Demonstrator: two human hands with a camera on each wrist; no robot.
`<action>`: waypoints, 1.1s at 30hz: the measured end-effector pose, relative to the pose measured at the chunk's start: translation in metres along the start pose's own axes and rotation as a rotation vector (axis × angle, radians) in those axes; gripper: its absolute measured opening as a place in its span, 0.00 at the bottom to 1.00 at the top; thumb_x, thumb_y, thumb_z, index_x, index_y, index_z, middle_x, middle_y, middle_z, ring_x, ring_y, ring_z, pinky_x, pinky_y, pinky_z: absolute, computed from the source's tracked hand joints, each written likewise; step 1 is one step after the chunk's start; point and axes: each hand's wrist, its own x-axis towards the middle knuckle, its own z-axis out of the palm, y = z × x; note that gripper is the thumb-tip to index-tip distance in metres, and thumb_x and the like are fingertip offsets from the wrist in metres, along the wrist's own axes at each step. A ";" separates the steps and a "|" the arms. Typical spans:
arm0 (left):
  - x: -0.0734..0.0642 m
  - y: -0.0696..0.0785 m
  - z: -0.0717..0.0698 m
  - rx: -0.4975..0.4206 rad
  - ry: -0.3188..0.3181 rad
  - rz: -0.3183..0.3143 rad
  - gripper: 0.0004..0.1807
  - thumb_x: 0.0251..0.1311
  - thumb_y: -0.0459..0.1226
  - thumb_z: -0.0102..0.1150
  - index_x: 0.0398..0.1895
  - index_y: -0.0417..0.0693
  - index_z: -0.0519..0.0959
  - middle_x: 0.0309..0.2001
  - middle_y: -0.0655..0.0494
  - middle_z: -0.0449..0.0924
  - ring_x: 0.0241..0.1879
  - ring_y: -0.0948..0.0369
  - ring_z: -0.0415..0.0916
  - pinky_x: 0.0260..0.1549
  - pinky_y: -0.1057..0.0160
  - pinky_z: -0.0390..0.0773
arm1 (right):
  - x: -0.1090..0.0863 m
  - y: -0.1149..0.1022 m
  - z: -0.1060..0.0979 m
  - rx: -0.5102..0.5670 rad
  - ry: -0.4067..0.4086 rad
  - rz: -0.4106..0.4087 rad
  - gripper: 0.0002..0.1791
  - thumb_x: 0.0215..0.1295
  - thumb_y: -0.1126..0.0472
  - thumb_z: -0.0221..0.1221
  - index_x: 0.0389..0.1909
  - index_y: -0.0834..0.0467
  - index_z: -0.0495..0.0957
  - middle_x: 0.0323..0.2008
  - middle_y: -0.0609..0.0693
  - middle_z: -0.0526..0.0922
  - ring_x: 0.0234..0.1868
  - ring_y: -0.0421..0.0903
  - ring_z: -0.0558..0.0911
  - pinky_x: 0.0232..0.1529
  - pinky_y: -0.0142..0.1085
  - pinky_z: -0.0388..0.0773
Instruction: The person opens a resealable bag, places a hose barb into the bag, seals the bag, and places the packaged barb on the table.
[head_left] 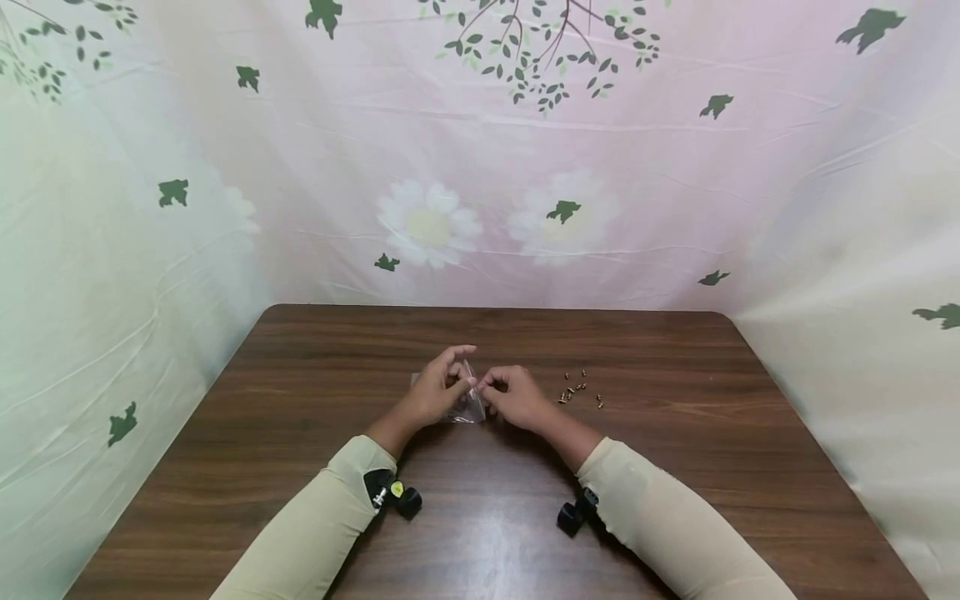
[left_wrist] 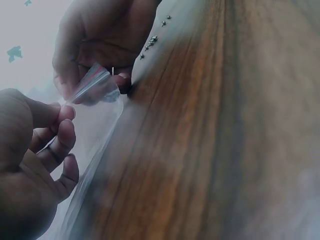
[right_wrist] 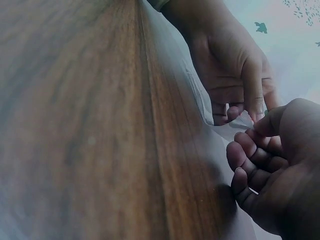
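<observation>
A clear plastic zip bag [head_left: 468,410] with a red line along its mouth is held between both hands, low over the table. My left hand [head_left: 431,393] pinches the bag's top edge between thumb and index finger, its other fingers loosely bent. From the opposite side my right hand [head_left: 519,400] pinches the same edge, fingertips close to the left thumb. In the left wrist view the zip strip [left_wrist: 92,82] fans out between the two hands. Several small brass-coloured metal pieces [head_left: 562,398] lie scattered on the table just right of my right hand.
The brown wood-grain table [head_left: 337,333] reaches back to a pale curtain [head_left: 480,158] printed with leaves and flowers, which also hangs on both sides. Each sleeved forearm carries a black wrist camera, such as the left one [head_left: 408,502].
</observation>
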 end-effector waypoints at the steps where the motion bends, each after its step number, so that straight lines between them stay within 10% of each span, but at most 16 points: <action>1: 0.000 0.000 -0.001 0.008 -0.008 0.003 0.31 0.77 0.27 0.60 0.80 0.36 0.65 0.32 0.43 0.83 0.32 0.57 0.79 0.36 0.67 0.79 | 0.000 0.001 0.000 -0.001 0.014 -0.001 0.08 0.75 0.67 0.61 0.35 0.64 0.86 0.23 0.53 0.84 0.23 0.42 0.81 0.22 0.34 0.79; 22: -0.003 -0.009 -0.011 -0.027 0.021 0.011 0.25 0.71 0.23 0.57 0.71 0.34 0.76 0.29 0.50 0.81 0.29 0.61 0.78 0.30 0.68 0.80 | 0.002 0.001 -0.001 0.066 0.241 0.126 0.07 0.72 0.68 0.61 0.34 0.64 0.86 0.23 0.52 0.84 0.22 0.44 0.83 0.23 0.32 0.82; 33: -0.005 -0.004 -0.008 -0.113 0.035 -0.034 0.24 0.72 0.25 0.59 0.71 0.32 0.76 0.29 0.52 0.82 0.28 0.62 0.77 0.27 0.68 0.77 | 0.001 0.005 0.002 -0.002 0.211 -0.179 0.09 0.63 0.79 0.65 0.31 0.63 0.87 0.45 0.59 0.85 0.40 0.39 0.78 0.41 0.27 0.75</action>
